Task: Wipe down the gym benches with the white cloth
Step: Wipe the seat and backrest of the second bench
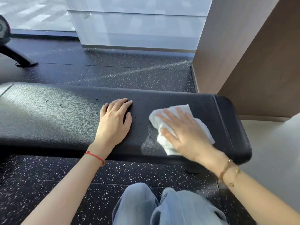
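Note:
A black padded gym bench [56, 120] runs across the view from the left edge to a rounded end at the right. A crumpled white cloth [203, 127] lies on the pad near that right end. My right hand [181, 132] presses flat on the cloth with fingers spread, pointing up and left. My left hand [113, 120] rests palm down on the bare pad, a little left of the cloth and apart from it. A few small dark specks dot the pad beyond my left hand.
The floor [129, 72] is black speckled rubber tile. A brown wall panel [243, 54] stands close behind the bench's right end. A frosted glass partition [138, 26] is at the back. A black machine foot [24, 62] sits at the far left. My legs in blue jeans [162, 207] are below.

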Available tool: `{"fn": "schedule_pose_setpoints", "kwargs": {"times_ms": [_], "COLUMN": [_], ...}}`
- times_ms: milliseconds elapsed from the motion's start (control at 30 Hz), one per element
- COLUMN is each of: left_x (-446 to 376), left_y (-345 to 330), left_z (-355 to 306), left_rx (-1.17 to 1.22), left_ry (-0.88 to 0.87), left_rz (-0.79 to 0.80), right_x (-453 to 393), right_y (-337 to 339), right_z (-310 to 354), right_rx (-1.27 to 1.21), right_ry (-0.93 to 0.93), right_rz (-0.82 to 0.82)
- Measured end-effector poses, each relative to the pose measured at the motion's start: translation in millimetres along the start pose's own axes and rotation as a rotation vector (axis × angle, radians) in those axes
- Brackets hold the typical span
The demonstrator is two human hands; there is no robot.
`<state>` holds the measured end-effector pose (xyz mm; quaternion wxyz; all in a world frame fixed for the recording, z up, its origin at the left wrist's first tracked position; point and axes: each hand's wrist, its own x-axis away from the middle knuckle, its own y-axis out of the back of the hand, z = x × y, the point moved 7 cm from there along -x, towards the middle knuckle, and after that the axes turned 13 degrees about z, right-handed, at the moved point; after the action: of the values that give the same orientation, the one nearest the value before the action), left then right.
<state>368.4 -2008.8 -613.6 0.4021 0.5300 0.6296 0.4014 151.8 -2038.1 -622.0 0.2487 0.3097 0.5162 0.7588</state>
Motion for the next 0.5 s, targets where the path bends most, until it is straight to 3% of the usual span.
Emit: {"fn": "schedule_pose_setpoints", "kwargs": {"times_ms": [167, 267, 367, 500], "left_x": [0.0, -0.5, -0.4, -0.8], "left_y": [0.2, 0.7, 0.0, -0.1], "left_z": [-1.5, -1.4, -0.2, 0.6], "left_rx": [-0.016, 0.0, 0.007, 0.002], "left_ry": [0.009, 0.006, 0.0, -0.003], "left_rz": [0.003, -0.004, -0.01, -0.016], "right_x": [-72.8, -70.7, -15.4, 3.0], "right_y": [29.2, 18.2, -0.5, 5.1], "right_z": [-7.8, 20.2, 30.9, -13.6], "right_rx": [-0.015, 0.042, 0.025, 0.058], "right_ry": [-0.199, -0.109, 0.064, -0.025], "right_rz": [-0.008, -0.011, -0.019, -0.031]}}
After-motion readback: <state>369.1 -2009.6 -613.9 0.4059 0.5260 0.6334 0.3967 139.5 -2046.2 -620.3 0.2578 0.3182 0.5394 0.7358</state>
